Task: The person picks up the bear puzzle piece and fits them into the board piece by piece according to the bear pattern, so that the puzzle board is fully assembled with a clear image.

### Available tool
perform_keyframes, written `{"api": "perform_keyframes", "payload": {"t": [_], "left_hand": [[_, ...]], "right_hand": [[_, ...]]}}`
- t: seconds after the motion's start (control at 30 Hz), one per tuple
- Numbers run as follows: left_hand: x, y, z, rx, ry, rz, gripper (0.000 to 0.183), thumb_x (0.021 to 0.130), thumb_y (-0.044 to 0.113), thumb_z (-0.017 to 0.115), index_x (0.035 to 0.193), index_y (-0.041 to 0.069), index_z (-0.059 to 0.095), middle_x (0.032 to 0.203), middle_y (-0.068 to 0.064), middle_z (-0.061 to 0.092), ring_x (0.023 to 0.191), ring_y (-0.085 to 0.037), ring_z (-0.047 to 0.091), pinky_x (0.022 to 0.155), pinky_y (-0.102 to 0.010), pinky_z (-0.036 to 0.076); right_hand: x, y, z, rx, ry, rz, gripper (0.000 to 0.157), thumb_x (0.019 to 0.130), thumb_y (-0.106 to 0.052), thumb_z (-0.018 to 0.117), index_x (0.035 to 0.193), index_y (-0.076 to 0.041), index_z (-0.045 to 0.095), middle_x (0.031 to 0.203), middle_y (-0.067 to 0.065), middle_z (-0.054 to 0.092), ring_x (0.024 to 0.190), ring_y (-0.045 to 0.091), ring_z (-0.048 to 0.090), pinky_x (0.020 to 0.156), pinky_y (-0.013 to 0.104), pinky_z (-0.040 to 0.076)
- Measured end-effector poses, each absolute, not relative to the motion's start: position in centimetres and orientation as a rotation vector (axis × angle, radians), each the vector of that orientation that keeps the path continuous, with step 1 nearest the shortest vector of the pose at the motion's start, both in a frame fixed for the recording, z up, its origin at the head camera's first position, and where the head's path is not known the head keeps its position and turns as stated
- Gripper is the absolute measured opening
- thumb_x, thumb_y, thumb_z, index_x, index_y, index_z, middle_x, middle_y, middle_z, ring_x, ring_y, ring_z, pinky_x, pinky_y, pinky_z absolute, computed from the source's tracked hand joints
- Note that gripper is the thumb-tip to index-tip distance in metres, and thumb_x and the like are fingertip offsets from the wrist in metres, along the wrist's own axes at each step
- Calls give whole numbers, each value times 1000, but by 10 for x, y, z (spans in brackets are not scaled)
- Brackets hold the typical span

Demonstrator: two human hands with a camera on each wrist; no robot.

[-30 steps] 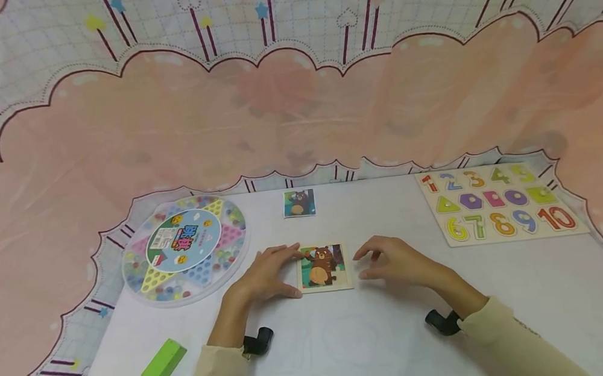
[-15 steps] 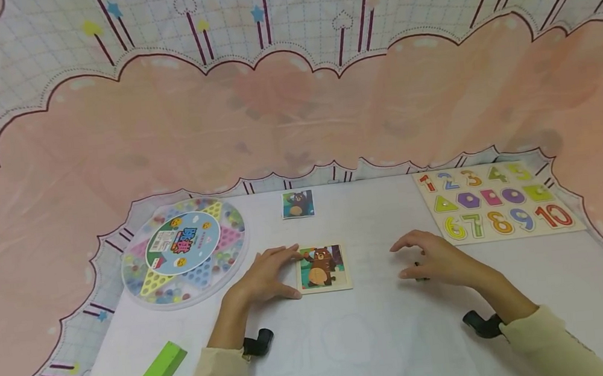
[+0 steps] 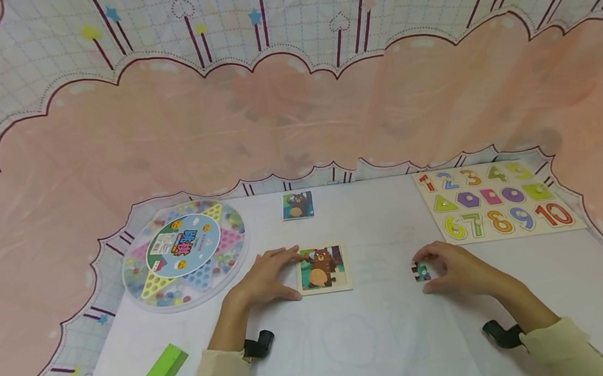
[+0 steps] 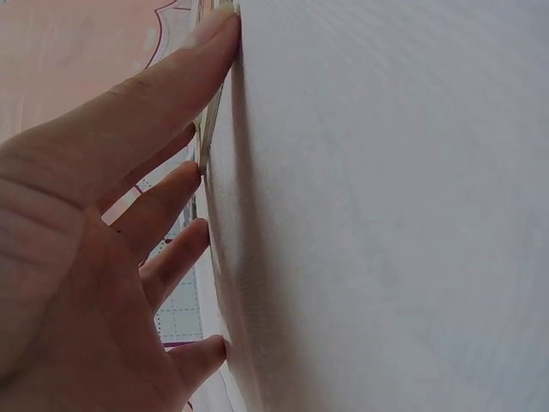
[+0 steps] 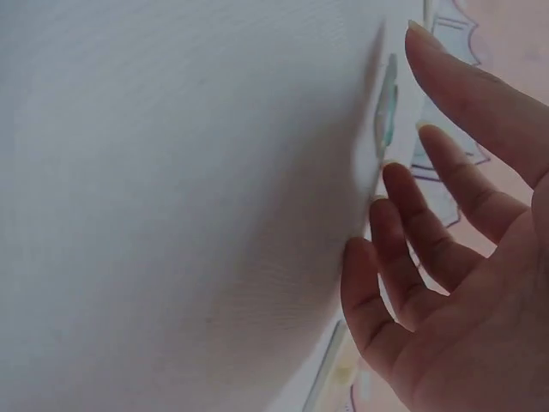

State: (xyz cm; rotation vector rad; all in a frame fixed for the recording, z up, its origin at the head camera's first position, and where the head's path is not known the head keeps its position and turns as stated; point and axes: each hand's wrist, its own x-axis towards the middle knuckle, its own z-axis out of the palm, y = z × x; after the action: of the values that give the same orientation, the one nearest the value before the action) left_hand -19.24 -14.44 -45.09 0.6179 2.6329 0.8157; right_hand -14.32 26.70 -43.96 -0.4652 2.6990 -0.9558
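A small wooden puzzle board (image 3: 322,269) with a bear picture lies flat at the middle of the table. My left hand (image 3: 262,280) rests at its left side, its thumb and index fingertips touching the frame; the left wrist view shows these fingers (image 4: 163,202) mostly straight. To the board's right, a loose green puzzle piece (image 3: 421,271) lies on the table. Around it spreads my right hand (image 3: 459,271), thumb below and index finger above. In the right wrist view the piece (image 5: 387,107) is apart from the thumb, with a gap showing between them.
A picture card (image 3: 298,205) of the same bear lies behind the board. At the left stand a round Chinese checkers set (image 3: 185,253) and a green block (image 3: 165,369). A number puzzle board (image 3: 499,200) lies at the back right of the white table (image 3: 370,339).
My right hand has moved right, away from the bear board, and come down around the loose puzzle piece. The left hand has stayed at the board's edge.
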Motion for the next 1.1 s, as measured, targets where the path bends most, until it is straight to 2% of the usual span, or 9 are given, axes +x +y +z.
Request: {"api": "perform_keyframes", "payload": {"t": [0.2, 0.3, 0.6, 0.8, 1.1], "left_hand": [[-192, -145, -452, 630, 2633, 817, 75, 74, 27, 91, 142, 18, 61, 163, -6, 44, 155, -37, 31, 124, -72, 9], [-192, -145, -453, 627, 2629, 821, 74, 74, 26, 91, 142, 18, 61, 163, -6, 44, 155, -38, 31, 124, -73, 9], [-191, -145, -454, 620, 2631, 826, 74, 74, 26, 91, 141, 18, 60, 164, -4, 43, 155, -36, 30, 125, -71, 9], [-192, -145, -453, 624, 2630, 827, 74, 74, 27, 91, 142, 18, 60, 164, -4, 43, 155, -36, 31, 126, -70, 9], [-192, -146, -450, 627, 2624, 819, 75, 75, 27, 90, 143, 18, 59, 164, -5, 42, 155, -37, 30, 125, -72, 7]], "right_hand": [[-146, 273, -448, -499, 2699, -970, 49, 79, -28, 88, 120, -13, 67, 124, 3, 68, 114, 19, 58, 105, 19, 48], [-148, 274, -450, -501, 2697, -978, 45, 80, -27, 87, 118, -14, 68, 123, 1, 69, 114, 18, 58, 104, 13, 45], [-151, 273, -452, -462, 2709, -954, 35, 80, -24, 87, 112, -19, 71, 114, -5, 71, 106, 11, 59, 101, 18, 49], [-149, 273, -453, -474, 2695, -988, 35, 81, -23, 86, 113, -19, 72, 112, -5, 72, 107, 12, 60, 100, 12, 48], [-151, 275, -453, -492, 2693, -997, 38, 83, -30, 85, 116, -17, 72, 112, -4, 73, 101, 10, 59, 89, 18, 52]]}}
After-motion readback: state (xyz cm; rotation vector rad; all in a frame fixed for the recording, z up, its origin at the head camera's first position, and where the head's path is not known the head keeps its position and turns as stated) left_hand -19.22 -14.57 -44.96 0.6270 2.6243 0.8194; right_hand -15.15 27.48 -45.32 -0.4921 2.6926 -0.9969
